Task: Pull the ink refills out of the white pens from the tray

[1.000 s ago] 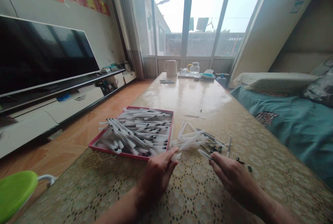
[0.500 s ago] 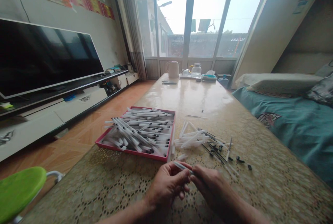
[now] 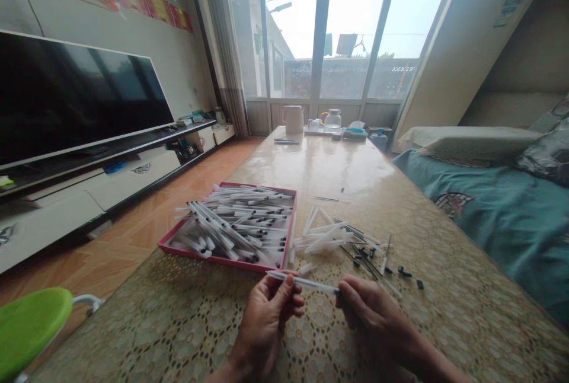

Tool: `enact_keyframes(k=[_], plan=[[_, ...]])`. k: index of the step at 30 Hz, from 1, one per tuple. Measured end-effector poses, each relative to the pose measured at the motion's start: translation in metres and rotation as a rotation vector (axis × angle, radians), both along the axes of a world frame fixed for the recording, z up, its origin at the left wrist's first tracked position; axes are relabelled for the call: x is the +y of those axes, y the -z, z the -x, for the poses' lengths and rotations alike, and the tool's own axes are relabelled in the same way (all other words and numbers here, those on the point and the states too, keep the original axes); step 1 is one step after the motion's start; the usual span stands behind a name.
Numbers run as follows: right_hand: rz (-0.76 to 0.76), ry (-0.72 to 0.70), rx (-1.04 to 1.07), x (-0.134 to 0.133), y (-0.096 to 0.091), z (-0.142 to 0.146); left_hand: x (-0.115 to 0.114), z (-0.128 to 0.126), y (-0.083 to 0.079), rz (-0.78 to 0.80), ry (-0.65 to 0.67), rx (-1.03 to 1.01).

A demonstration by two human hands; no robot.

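Observation:
Both hands hold one white pen barrel (image 3: 306, 283) level above the table, close to me. My left hand (image 3: 269, 318) pinches its left part with curled fingers. My right hand (image 3: 371, 318) grips its right end. Beyond them lies a loose pile of white pen barrels (image 3: 322, 236) with thin black refills (image 3: 362, 251) and small black caps (image 3: 403, 272) scattered to its right. A red tray (image 3: 208, 259) heaped with assembled white pens (image 3: 235, 224) sits to the left of the pile.
The long table (image 3: 444, 288) has a patterned lace cover. At its far end stand a white jug (image 3: 294, 119) and a glass kettle (image 3: 333, 120). A TV (image 3: 75, 95) is on the left, a teal bed (image 3: 502, 217) on the right, a green stool (image 3: 29, 329) at lower left.
My hands left the loose pile, drew back toward me and came together on one pen barrel. They have since spread along it, so more of the barrel shows between them.

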State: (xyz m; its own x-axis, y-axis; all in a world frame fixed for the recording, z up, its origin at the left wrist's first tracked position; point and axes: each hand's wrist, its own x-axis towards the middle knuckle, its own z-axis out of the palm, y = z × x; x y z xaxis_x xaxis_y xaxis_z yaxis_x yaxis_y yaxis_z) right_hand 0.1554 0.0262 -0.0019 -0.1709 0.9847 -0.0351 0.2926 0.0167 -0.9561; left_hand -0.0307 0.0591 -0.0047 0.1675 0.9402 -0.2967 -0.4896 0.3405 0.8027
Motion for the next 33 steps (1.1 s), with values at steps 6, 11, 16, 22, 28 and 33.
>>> enact_keyframes(k=[6, 11, 16, 22, 28, 33], plan=[[-0.068, 0.032, -0.122, 0.002, -0.001, -0.002, 0.0, 0.0, 0.002, 0.0, -0.012, 0.02], [-0.055, 0.065, -0.105, 0.002, -0.006, 0.001, 0.003, -0.001, 0.006, -0.019, -0.013, 0.044], [-0.205, 0.036, -0.277, 0.003, 0.001, 0.0, 0.003, -0.001, 0.005, -0.015, 0.009, 0.021], [-0.223, 0.077, -0.272, 0.001, 0.002, -0.001, 0.003, -0.001, 0.003, -0.011, -0.006, 0.021], [-0.264, 0.035, -0.345, 0.004, 0.001, -0.003, 0.006, 0.001, 0.009, -0.045, 0.004, 0.021], [-0.223, 0.05, -0.314, 0.004, 0.0, -0.004, 0.007, 0.002, 0.009, -0.04, 0.008, 0.011]])
